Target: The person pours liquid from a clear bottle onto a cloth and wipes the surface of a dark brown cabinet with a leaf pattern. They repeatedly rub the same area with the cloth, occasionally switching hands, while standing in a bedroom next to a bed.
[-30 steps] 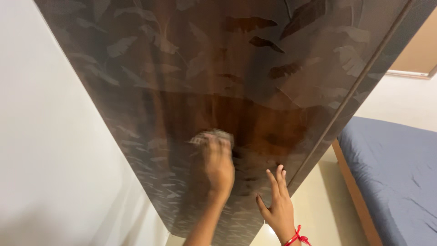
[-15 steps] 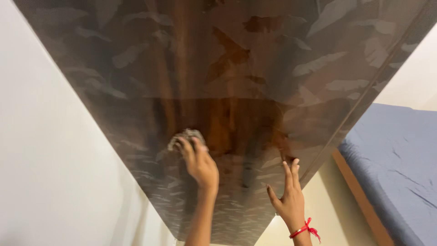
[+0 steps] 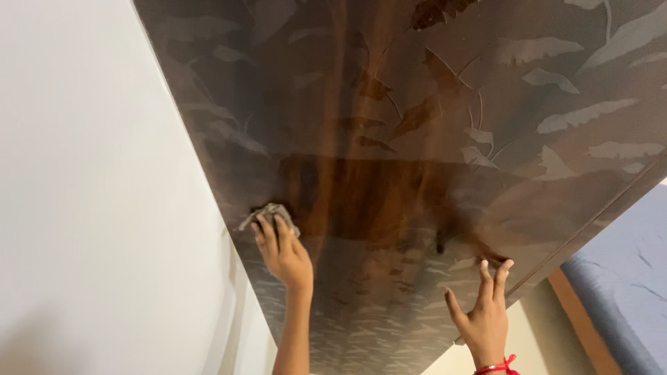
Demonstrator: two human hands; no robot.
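Cloth: a small grey cloth (image 3: 267,212) is pressed flat against the glossy dark brown wardrobe door (image 3: 417,125), near the door's left edge, at about 8 o'clock in the view.
Left hand: the left hand (image 3: 281,250) is laid over the cloth, fingers together and pinning it to the panel; only the cloth's upper edge is seen past the fingertips.
Right hand: the right hand (image 3: 483,312) is spread open, fingers slightly apart, fingertips on the door at about 5 o'clock, close to its right edge; a red thread (image 3: 497,367) is worn at the wrist.
Edges: the white wall (image 3: 90,187) is met just left of the cloth, perhaps with a thin gap.
Open room: broad leaf-patterned panel is left free toward 12 and 2 o'clock.
Beyond: a blue bed (image 3: 625,285) is seen at 4 o'clock.
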